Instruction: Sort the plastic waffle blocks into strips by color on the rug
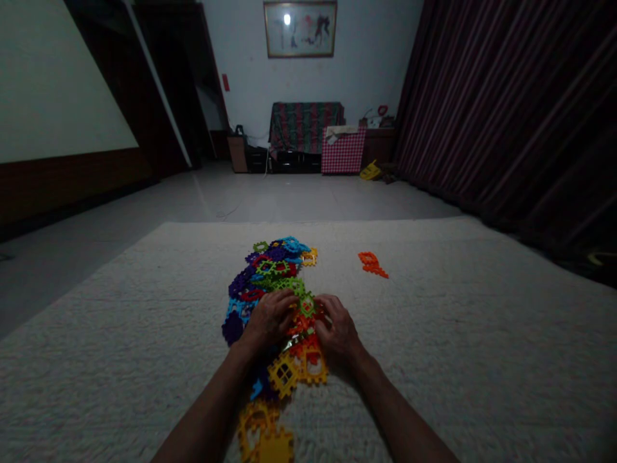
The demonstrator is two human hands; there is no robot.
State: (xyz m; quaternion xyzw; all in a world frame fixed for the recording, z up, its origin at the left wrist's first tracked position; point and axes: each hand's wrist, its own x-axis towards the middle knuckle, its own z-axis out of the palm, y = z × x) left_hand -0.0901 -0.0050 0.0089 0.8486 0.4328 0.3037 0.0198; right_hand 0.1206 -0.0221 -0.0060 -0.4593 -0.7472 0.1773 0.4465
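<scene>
A long heap of colourful interlocking plastic tiles lies on a cream carpet. My left hand rests on the heap's middle, fingers curled down onto the pieces. Beside it, my right hand has its fingers bent against orange and green tiles. Both hands press into the same cluster, and what each one grips is hidden by the fingers. Yellow tiles lie just under my wrists, with more yellow ones near my left forearm.
A small group of orange tiles lies apart to the right on the carpet. Beyond the carpet is bare grey floor, then a covered cabinet and a checkered cloth by the far wall. Dark curtains hang on the right.
</scene>
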